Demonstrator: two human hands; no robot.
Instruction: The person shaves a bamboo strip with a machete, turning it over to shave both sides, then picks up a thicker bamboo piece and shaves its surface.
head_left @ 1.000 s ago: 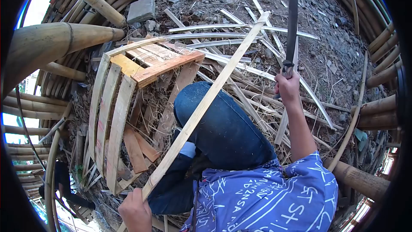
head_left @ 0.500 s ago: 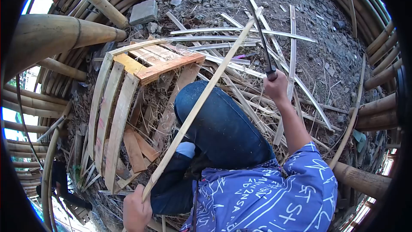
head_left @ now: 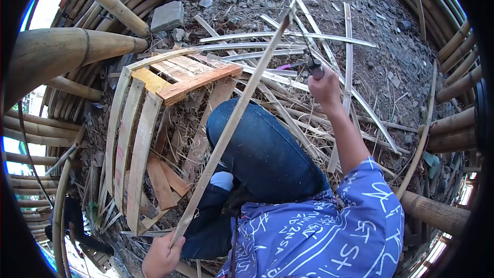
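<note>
My left hand (head_left: pixel 160 255) is closed around the lower end of a long bamboo strip (head_left: pixel 226 132), which slants up across my bent knee toward the far ground. In my right hand (head_left: pixel 326 86) is the dark handle of a machete (head_left: pixel 316 68). Its thin dark blade points away to the upper left and meets the strip's far end in this view. Several split bamboo strips (head_left: pixel 349 51) lie crossed on the ground around my right hand, with curly shavings among them. A small pink-handled knife (head_left: pixel 286 66) lies among the strips.
A slatted wooden crate (head_left: pixel 200 85) stands left of my knee. Behind it are a grey concrete block (head_left: pixel 168 15) and a thick bamboo pole (head_left: pixel 77 51). More bamboo poles (head_left: pixel 458 92) are stacked at the right. A person (head_left: pixel 72 221) in dark clothing is at the far left.
My right hand has moved slightly up and left, and the machete blade has swung left onto the strip's far end. The strip's far end has shifted a little left; my left hand still grips it.
</note>
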